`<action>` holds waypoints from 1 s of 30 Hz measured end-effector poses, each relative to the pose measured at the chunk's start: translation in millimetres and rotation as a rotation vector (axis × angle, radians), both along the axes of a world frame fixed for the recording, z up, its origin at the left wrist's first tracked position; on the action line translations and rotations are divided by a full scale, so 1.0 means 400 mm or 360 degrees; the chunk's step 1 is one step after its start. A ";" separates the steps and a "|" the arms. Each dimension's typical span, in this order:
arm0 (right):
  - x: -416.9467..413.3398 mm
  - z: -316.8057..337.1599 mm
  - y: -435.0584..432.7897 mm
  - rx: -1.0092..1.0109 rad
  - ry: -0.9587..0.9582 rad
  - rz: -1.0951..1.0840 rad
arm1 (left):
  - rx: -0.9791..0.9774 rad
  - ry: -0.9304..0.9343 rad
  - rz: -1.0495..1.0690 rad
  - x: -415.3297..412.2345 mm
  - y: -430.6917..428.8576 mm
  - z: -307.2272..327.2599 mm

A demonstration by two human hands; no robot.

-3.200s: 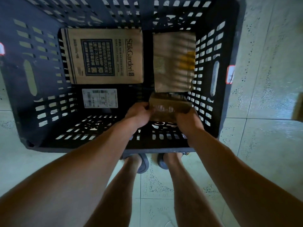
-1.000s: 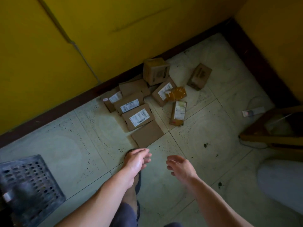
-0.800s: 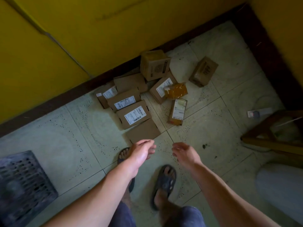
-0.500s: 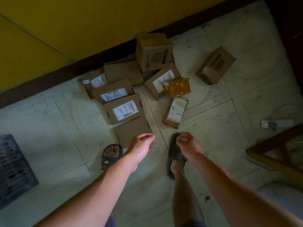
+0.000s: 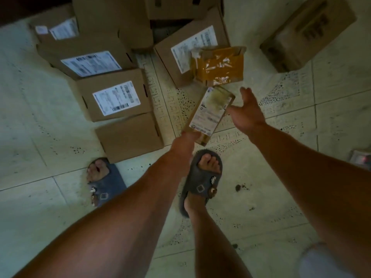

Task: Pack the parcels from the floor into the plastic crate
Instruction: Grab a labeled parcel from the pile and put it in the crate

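The narrow parcel [image 5: 210, 111] lies on the tiled floor [image 5: 40, 157] just past the toes. Its white label faces up and its long axis runs from 7 o'clock to 1 o'clock. The left hand [image 5: 183, 144] meets the parcel's near end at 7 o'clock. Its fingers are hidden behind the back of the hand, so I cannot tell whether they grip the parcel or only touch it. The right hand [image 5: 248, 111] is at the parcel's 3 o'clock side, spread wide with straight fingers and holding nothing. Its thumb is close to the parcel's right edge, but blur hides whether it touches.

At 12 o'clock from the narrow parcel, a yellow-taped packet [image 5: 217, 66] rests on the near corner of a large labelled box [image 5: 180, 51]. At 9 o'clock sits a square labelled box [image 5: 114, 97], and a plain box [image 5: 129, 135] touches its near side at 8 o'clock. Beyond these, at 10 o'clock, lies a flat labelled box [image 5: 86, 61], with more cardboard packed close behind it towards 11 o'clock. At 2 o'clock, apart from the cluster, stands 1 printed box [image 5: 307, 31].

The person's 2 feet are in grey slippers. The left slipper [image 5: 108, 189] is just beside the plain box's near corner. The right slipper [image 5: 200, 187] is at 6 o'clock from the narrow parcel, directly under the left wrist.
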State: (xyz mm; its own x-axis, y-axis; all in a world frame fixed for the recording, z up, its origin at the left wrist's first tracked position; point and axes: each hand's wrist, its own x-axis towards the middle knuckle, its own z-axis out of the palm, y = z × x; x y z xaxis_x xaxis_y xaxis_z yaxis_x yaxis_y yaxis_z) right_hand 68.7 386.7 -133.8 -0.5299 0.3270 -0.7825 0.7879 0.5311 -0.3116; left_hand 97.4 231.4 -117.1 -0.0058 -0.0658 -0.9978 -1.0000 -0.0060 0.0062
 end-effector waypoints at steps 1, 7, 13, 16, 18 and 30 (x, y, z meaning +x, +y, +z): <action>-0.007 -0.012 0.006 -0.0026 -0.0022 0.0022 | 0.0015 0.0004 0.0060 -0.005 0.007 -0.015; -0.010 -0.002 0.012 -0.0226 0.0033 -0.0005 | -0.0044 0.0129 0.0208 -0.011 0.010 -0.036; 0.078 0.085 -0.028 -0.0191 -0.0022 -0.0180 | -0.0256 0.0271 -0.0012 0.017 -0.087 0.083; 0.121 0.203 -0.059 -0.0175 -0.0050 -0.0229 | -0.0209 0.0484 -0.0091 0.035 -0.146 0.182; 0.145 0.289 -0.090 -0.0200 -0.0039 -0.0216 | -0.0151 0.0613 -0.0186 0.047 -0.188 0.256; 0.199 0.677 -0.283 -0.0250 0.0161 -0.0015 | -0.0296 0.0754 0.0249 0.156 -0.412 0.671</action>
